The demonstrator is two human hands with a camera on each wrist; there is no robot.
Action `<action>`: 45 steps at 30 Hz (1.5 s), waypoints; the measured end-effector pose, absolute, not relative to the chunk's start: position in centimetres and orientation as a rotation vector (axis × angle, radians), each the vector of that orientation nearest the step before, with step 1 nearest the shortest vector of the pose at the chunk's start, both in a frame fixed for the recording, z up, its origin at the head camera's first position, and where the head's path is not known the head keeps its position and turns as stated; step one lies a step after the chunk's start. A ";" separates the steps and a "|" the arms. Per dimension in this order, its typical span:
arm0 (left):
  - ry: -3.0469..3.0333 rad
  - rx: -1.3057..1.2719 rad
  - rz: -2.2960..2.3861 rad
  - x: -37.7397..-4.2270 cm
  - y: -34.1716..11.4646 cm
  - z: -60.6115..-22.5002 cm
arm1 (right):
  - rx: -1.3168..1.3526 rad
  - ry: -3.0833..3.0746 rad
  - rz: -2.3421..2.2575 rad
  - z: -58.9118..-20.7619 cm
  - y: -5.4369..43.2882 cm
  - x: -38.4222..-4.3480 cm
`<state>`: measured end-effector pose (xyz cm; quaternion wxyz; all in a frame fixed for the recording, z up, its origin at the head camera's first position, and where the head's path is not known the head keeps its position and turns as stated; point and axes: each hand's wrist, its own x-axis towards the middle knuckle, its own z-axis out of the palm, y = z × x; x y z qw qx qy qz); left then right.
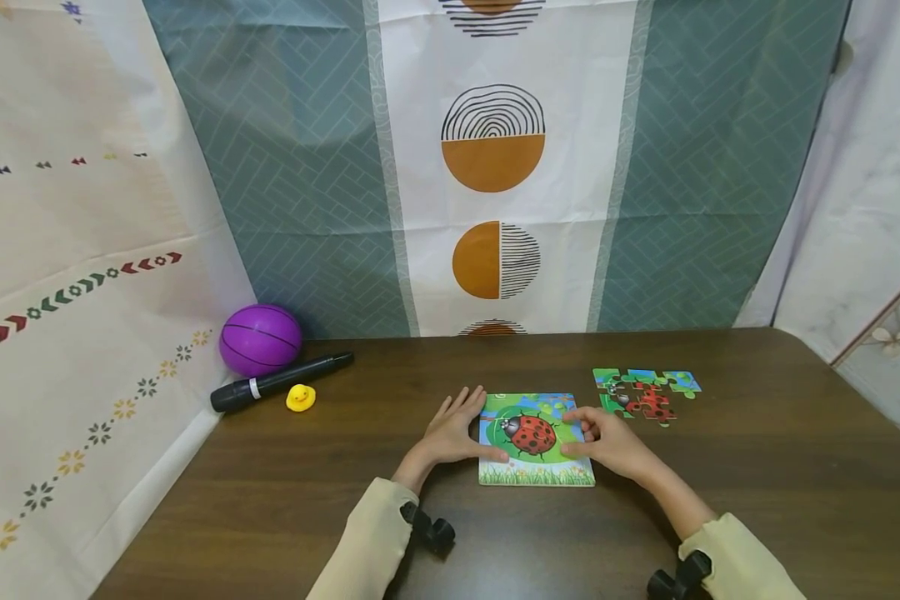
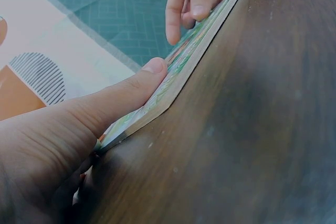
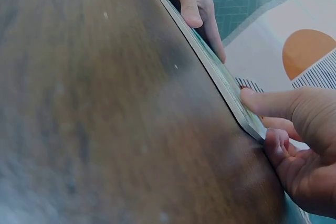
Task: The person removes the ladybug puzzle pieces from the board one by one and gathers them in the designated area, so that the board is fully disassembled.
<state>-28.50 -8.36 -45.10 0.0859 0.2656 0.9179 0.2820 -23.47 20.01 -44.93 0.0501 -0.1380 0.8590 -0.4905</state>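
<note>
A flat, square ladybug puzzle board point(image 1: 532, 471) lies on the table between both hands. Its picture shows a red ladybug on a green leaf, with grass along the near edge. My left hand point(image 1: 453, 433) rests at the left side, thumb laid on the top face and fingers straight beside the edge. On the other side my right hand point(image 1: 615, 442) grips the right edge, with its thumb point(image 3: 268, 103) on top and curled fingers against the side near the corner. The index finger reaches over the picture. In the left wrist view the board's thin edge point(image 2: 205, 51) shows.
Several joined puzzle pieces point(image 1: 648, 396) with parts of a ladybug lie at the back right. Toward the back left are a purple ball point(image 1: 260, 339), a black flashlight-like tube point(image 1: 285, 381) and a yellow rubber duck point(image 1: 301, 397). A patterned curtain point(image 1: 322, 208) hangs behind the wooden table point(image 1: 270, 517).
</note>
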 end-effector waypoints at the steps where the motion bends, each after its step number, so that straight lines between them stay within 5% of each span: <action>1: 2.734 0.792 0.843 -28.5 -8.3 -45.1 | -0.425 2.621 -1.482 -44.9 20.1 -23.4; 30: 2.738 0.801 0.843 -28.5 -8.3 -45.0 | -0.459 2.565 -1.548 -44.7 19.9 -23.4; 45: 2.732 0.809 0.841 -28.5 -8.3 -45.0 | -0.226 2.594 -1.480 -44.4 19.5 -23.1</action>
